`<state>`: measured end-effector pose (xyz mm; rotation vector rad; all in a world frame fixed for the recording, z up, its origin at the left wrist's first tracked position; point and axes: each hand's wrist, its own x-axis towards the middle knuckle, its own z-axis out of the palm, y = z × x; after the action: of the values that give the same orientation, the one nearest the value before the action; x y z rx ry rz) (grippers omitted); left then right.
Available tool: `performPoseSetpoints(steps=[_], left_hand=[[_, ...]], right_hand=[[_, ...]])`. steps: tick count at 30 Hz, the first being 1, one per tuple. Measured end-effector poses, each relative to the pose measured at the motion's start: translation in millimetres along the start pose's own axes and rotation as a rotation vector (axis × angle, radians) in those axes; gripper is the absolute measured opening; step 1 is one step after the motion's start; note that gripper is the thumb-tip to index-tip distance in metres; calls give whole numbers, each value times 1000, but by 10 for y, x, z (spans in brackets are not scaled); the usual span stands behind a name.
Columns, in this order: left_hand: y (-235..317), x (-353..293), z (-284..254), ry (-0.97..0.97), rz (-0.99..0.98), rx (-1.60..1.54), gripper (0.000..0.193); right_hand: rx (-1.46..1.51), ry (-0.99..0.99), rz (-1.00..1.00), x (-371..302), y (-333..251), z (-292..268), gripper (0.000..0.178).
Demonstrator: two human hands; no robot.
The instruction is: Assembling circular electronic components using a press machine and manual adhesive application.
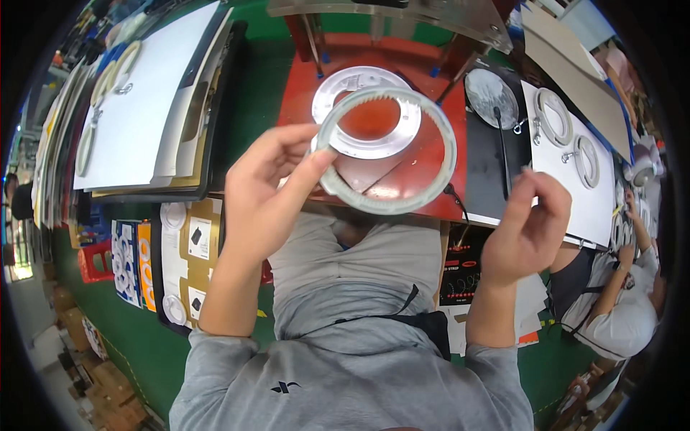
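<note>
Shirt (345, 366): 6 o'clock.
Left hand (277, 187): pinching ring (395, 206) at 9 o'clock.
Ring: 1 o'clock, above table (302, 80).
Right hand (525, 226): 3 o'clock, curled; can't tell if empty.
Grip: light pinch should avoid bending.

L hand (262, 190): thumb + fingers pinch L edge of pale toothed ring (447, 147).
Pale toothed ring: held tilted, partly overlaps white flange ring (325, 104) in view.
White flange ring: flat on red base plate (298, 104).
R hand (528, 226): fingers curled, nr blk rod (502, 154); contents unclear.
Grey disc (491, 93): R of plate, upper end of blk rod over it.
Coils, R side (544, 118): 2 pcs w/ metal clips, on white sheet (553, 176).
Co-worker (611, 323): lower R, white top, arms fwd.
</note>
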<state>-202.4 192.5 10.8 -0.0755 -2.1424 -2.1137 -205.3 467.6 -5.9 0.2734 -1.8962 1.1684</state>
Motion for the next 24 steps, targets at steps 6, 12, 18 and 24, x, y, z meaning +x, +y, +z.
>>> performPoseSetpoints(steps=[6, 12, 18, 24], left_hand=[[-153, 329, 148, 92, -8, 25, 23], [-217, 514, 218, 222, -49, 97, 26], [-312, 581, 220, 264, 11, 169, 29], [-276, 457, 67, 219, 224, 538, 17]], right_hand=[[-73, -495, -299, 184, -406, 739, 33], [-229, -628, -325, 316, -336, 1041, 28], [-221, -740, -311, 503, -319, 1109, 23], [-226, -869, -226, 579, -196, 976, 18]])
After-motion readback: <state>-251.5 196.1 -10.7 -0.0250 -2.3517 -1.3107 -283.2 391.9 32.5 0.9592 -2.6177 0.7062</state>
